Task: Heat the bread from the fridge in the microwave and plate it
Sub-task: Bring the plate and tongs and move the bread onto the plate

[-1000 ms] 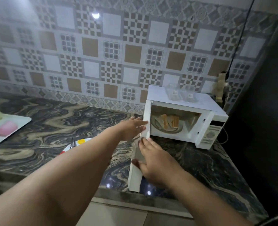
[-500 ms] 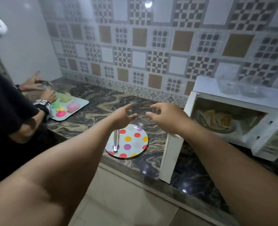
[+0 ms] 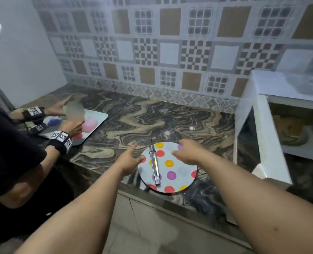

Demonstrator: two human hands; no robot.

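Head view, both hands empty, left (image 3: 129,162) and right (image 3: 188,152) over dotted plate (image 3: 181,173), bread (image 3: 289,128) blurred inside microwave (image 3: 273,143)

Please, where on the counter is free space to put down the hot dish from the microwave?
Free: the marble counter between the tray on the left and the open microwave door, behind the dotted plate. Crowded: the plate carries tongs with both hands over it, left hand and right hand; another person works at the tray.

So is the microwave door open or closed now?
Open. The microwave door swings out toward the counter edge, and the bread shows inside the cavity.
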